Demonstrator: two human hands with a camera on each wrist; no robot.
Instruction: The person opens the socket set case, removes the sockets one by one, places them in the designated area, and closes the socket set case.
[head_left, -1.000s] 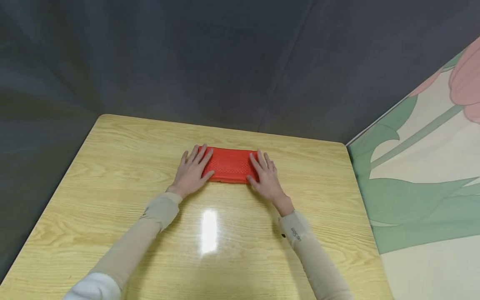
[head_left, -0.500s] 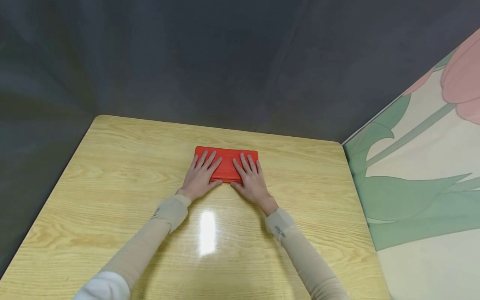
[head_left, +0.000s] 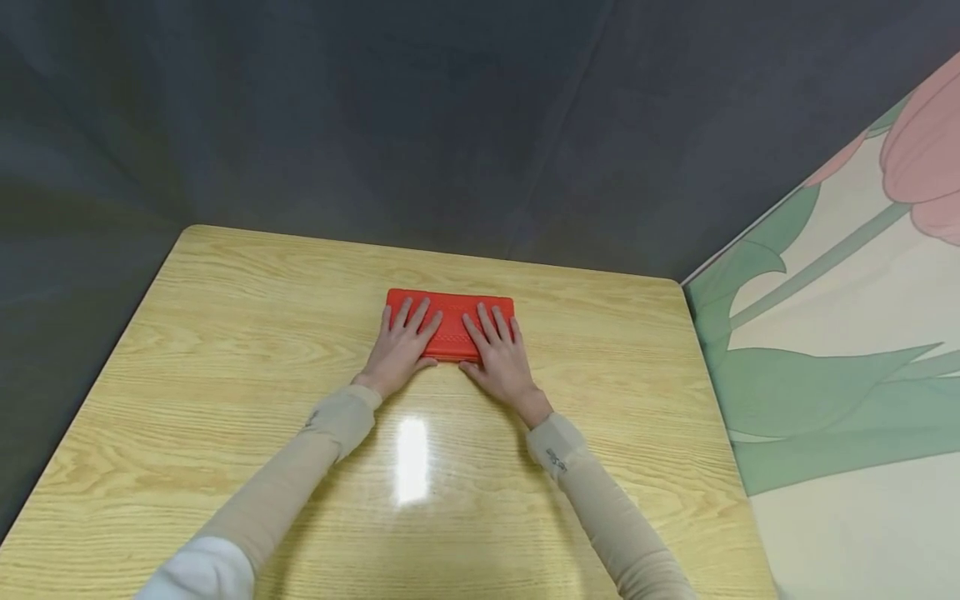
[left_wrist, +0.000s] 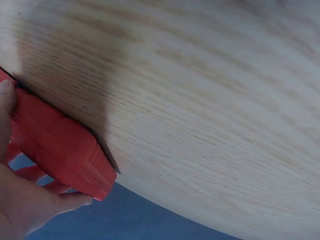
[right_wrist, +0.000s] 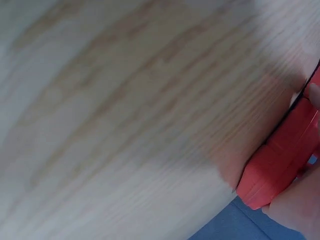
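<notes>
A flat red rectangular case (head_left: 452,335) with a textured top lies on the wooden table. Its thick side, with a seam running along it, shows in the left wrist view as the red case (left_wrist: 65,145) and in the right wrist view as the red case (right_wrist: 280,157). My left hand (head_left: 397,348) rests on the left half of its top, fingers straight and spread, thumb by the near edge. On the right half lies my right hand (head_left: 502,360), also with spread, straight fingers. A narrow strip of red is visible between the two hands.
The light wood table (head_left: 600,358) extends around the case, with a bright reflection nearer the person. A dark curtain (head_left: 420,125) hangs behind the table and at the left. At the right stands a wall covering (head_left: 810,392) printed with pink flowers and green leaves.
Both hands have moved inward from the case's left and right ends onto its top. Over the last half second they have stayed nearly still. The case lies in about the same place.
</notes>
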